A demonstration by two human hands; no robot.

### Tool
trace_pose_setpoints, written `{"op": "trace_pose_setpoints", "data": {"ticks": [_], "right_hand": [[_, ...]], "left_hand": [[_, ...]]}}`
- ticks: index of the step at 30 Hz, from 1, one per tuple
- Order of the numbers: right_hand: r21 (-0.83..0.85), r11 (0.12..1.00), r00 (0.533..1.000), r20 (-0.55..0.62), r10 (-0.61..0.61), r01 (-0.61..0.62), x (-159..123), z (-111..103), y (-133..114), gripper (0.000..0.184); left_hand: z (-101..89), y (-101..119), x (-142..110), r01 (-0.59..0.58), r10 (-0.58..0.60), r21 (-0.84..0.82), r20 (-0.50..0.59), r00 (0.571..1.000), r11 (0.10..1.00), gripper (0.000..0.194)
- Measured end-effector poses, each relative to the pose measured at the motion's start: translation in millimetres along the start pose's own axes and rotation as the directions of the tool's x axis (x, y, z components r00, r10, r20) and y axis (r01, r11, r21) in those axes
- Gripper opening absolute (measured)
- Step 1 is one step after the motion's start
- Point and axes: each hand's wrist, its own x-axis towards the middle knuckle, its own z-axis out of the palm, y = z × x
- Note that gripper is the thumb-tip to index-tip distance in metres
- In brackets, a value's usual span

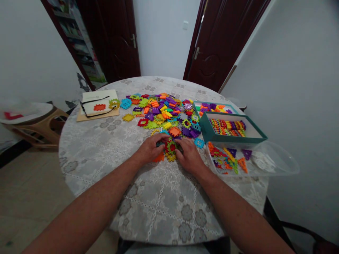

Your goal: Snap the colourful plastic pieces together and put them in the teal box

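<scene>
My left hand (pixel 150 148) and my right hand (pixel 188 154) meet at the near edge of a heap of plastic interlocking tiles. Fingers and thumbs curl in from both sides around a small cluster of notched square tiles (pixel 171 146), green and red on its visible face. Below it sits a yellow tile (pixel 170 157), and an orange tile (pixel 159 157) shows partly under my left hand. How the clustered tiles are joined is hidden by my fingers. Just beyond lies the heap (pixel 159 118), with many-coloured toothed squares and short tube-like pieces.
On the right stand a green box (pixel 227 138) with rows of pieces, a shallower box (pixel 196 106) behind it, and a clear plastic tub (pixel 283 165) with triangular pieces. Eyeglasses (pixel 96 114) and two tiles rest on a notebook (pixel 102 94) at left. A patterned cloth covers the round table (pixel 164 208).
</scene>
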Motion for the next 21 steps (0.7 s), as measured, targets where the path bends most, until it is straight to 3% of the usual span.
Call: {"op": "trace_pose_setpoints", "data": {"ticks": [10, 16, 21], "right_hand": [[0.102, 0.995, 0.999, -0.033, 0.019, -0.016, 1, 1, -6, 0.047], [0.237, 0.965, 0.989, -0.059, 0.134, -0.116, 2, -4, -14, 0.039], [0.381, 0.891, 0.955, -0.062, 0.29, -0.246, 3, -7, -15, 0.026]], "left_hand": [[0.6, -1, 0, -0.074, 0.073, -0.036, -0.034, 0.997, 0.997, 0.044], [4.0, -3, -1, -0.053, 0.049, -0.115, -0.038, 0.998, 0.992, 0.039], [2.6, -5, 1, -0.041, 0.041, -0.026, -0.019, 0.999, 0.999, 0.043]]}}
